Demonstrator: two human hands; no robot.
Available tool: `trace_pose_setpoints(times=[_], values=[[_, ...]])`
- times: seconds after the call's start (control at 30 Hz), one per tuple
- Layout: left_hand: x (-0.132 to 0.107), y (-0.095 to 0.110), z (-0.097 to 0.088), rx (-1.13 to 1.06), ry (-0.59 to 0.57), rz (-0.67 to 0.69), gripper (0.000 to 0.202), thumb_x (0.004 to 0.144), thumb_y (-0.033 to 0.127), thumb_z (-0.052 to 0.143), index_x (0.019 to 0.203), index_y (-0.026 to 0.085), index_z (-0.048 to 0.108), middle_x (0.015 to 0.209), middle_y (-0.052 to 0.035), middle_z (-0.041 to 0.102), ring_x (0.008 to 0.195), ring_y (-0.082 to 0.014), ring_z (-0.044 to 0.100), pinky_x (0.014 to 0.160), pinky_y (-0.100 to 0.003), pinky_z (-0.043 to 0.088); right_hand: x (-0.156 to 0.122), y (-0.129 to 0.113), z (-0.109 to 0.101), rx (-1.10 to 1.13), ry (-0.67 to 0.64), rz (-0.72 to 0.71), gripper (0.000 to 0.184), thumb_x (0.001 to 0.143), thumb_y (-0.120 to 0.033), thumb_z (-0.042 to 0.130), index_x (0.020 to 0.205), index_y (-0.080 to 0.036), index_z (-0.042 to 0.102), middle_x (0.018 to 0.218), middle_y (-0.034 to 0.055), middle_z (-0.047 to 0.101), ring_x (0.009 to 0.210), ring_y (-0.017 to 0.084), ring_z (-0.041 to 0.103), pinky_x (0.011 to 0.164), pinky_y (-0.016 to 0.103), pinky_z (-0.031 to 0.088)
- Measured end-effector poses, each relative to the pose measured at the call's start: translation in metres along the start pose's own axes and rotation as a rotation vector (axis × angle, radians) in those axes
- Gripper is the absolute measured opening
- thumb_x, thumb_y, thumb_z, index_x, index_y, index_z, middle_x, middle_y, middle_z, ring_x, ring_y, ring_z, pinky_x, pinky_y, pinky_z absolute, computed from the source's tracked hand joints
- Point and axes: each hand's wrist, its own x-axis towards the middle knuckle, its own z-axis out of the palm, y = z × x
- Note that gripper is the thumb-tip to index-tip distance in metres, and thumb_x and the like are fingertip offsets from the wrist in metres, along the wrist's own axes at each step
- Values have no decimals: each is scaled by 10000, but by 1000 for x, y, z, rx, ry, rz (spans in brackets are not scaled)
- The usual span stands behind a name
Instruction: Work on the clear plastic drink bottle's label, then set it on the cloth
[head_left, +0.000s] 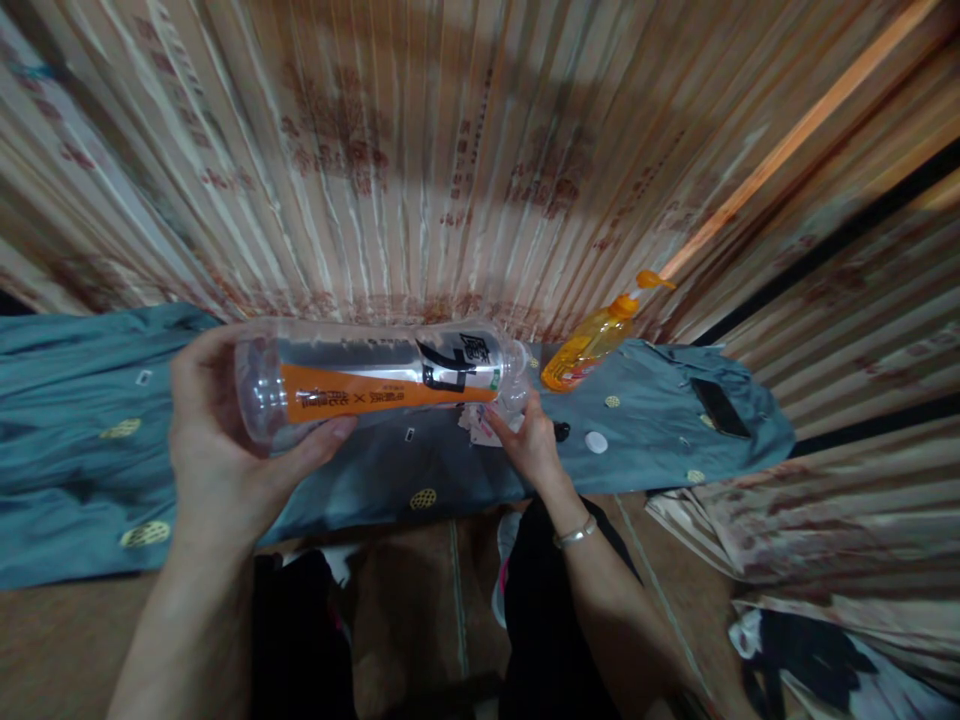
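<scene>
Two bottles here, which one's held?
The clear orange-labelled bottle, held sideways: left hand at its base, right hand at its neck. The orange pump bottle sits untouched on the blue cloth.

Clear bottle (352, 355) (orange label (375, 392)), teal cloth (75, 450) with yellow dots

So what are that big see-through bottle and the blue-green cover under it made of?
The large clear bottle with the orange label looks like thin glossy plastic: see-through, with highlights on its ribbed base. The blue-green cover with yellow dots looks like soft matte cloth, wrinkled and draping; the fibre can't be told.
</scene>
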Motion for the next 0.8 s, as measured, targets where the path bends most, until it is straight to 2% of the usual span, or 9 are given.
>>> trace_pose_setpoints(times=[0.2, 0.53, 0.8], values=[[-1, -1, 0, -4, -2, -12, 882, 407, 370, 904, 1218, 272, 569, 1195, -55, 625, 1103, -261, 627, 1013, -549, 516, 0, -1, 0, -44, -4, 24, 524, 809, -433, 663, 1243, -184, 507, 973, 99, 762, 858, 292, 738, 721, 375, 564], [-2, -5, -1, 0, 5, -51, 891, 386, 388, 910, 1208, 275, 584, 1159, -45, 620, 1067, -249, 626, 970, -506, 537, 0, 2, 1, -55, 6, 32, 537, 802, -449, 670, 1241, -183, 512, 913, 92, 759, 790, 287, 733, 665, 361, 552], [-2, -6, 0, 32, 8, -33, 853, 414, 389, 900, 1197, 277, 579, 1154, -27, 622, 1067, -222, 627, 939, -438, 555, 0, 0, 0, -36, 6, 26, 523, 807, -460, 659, 1216, -167, 513, 955, 113, 761, 844, 292, 740, 699, 357, 557]])
